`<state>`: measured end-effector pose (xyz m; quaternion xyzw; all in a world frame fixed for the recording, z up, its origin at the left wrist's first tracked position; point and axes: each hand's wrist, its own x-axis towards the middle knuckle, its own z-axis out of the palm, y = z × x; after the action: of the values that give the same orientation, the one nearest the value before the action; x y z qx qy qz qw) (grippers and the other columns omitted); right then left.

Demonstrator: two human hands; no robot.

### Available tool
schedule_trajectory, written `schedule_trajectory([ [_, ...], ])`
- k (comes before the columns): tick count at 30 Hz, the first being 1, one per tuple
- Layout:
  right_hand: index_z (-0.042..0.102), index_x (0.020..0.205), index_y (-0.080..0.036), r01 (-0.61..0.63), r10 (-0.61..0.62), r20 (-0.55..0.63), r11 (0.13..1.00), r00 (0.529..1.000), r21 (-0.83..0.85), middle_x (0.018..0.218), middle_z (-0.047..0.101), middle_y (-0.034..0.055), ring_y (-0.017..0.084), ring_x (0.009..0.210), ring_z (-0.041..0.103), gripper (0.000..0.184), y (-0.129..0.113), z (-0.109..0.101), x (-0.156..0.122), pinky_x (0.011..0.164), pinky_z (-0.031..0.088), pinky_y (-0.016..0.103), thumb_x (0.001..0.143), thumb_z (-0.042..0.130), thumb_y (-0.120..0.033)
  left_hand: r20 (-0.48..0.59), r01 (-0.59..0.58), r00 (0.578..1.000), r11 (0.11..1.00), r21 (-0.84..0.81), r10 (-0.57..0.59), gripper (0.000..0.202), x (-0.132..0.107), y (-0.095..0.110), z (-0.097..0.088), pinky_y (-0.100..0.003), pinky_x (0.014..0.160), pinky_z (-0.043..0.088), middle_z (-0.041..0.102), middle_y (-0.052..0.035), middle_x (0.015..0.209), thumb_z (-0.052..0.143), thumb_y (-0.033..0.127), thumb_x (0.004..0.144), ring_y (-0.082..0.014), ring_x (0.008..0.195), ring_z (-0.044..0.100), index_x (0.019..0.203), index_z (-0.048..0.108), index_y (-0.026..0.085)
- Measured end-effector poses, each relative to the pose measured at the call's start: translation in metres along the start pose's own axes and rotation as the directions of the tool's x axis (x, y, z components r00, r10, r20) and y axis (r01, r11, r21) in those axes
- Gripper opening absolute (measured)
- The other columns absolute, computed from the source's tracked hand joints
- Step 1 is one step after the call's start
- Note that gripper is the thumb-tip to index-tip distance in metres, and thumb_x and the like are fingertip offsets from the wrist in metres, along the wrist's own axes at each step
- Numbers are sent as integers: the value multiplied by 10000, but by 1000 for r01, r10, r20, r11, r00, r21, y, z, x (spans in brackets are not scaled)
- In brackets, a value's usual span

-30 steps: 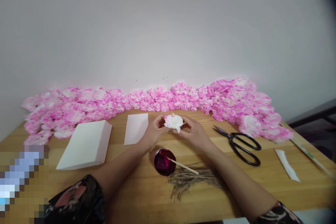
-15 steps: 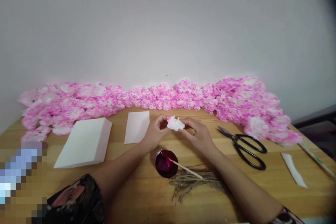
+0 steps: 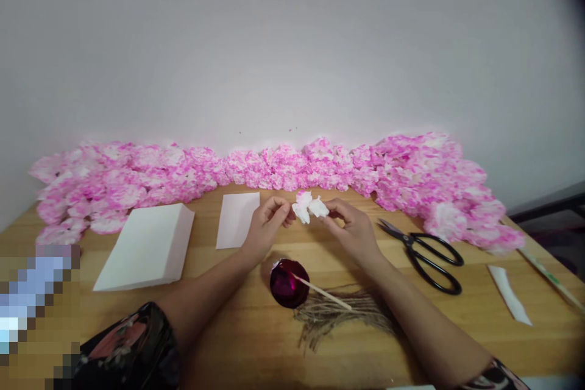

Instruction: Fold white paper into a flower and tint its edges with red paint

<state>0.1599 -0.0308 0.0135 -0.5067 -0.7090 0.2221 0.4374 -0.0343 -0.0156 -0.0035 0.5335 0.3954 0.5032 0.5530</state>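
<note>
My left hand (image 3: 264,225) and my right hand (image 3: 351,226) meet above the middle of the wooden table (image 3: 237,329). Both pinch a small white paper flower with pink edges (image 3: 309,207), the left hand at its left side, the right at its right side. The flower's petals are spread apart between the fingertips. Just in front of my hands stands a small dark red cup of dye (image 3: 288,283) with a thin wooden stick (image 3: 322,294) leaning out of it to the right.
A long heap of pink paper flowers (image 3: 283,170) lines the wall. A white paper stack (image 3: 146,247) and a single sheet (image 3: 237,219) lie left. Twine strands (image 3: 338,315) lie near the cup, black scissors (image 3: 425,253) and a white paper strip (image 3: 509,294) lie right.
The flower has been worked between my fingers: it looked like a rounder ball before and now its petals are pulled apart. My hands shifted slightly right and up.
</note>
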Motion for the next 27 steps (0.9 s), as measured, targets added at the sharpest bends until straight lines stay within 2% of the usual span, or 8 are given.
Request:
schedule_trajectory([
  [7,686,886,-212,5,-4,38,1000,999,-19,846,719,38,182,732,639,125,1,0,-1,694,498,303,828,579,-242,33,42,999,999,-34,-41,253,1,-10,3,-232,663,453,656,-10,764,688,368,768,-104,675,576,856,573,160],
  [18,679,857,-211,34,-33,78,999,996,-18,852,723,38,178,731,639,115,-1,3,-1,689,488,295,830,569,-234,81,13,997,999,29,-15,203,-2,-13,4,-252,734,463,653,-22,805,696,317,768,-122,743,582,854,613,152],
  [27,682,866,-206,20,-20,78,1000,997,-6,852,722,36,178,739,640,117,-2,3,-1,685,475,288,838,570,-229,68,-51,997,995,85,46,167,-3,-10,5,-257,726,461,627,-9,790,674,278,777,-118,730,574,868,592,164],
])
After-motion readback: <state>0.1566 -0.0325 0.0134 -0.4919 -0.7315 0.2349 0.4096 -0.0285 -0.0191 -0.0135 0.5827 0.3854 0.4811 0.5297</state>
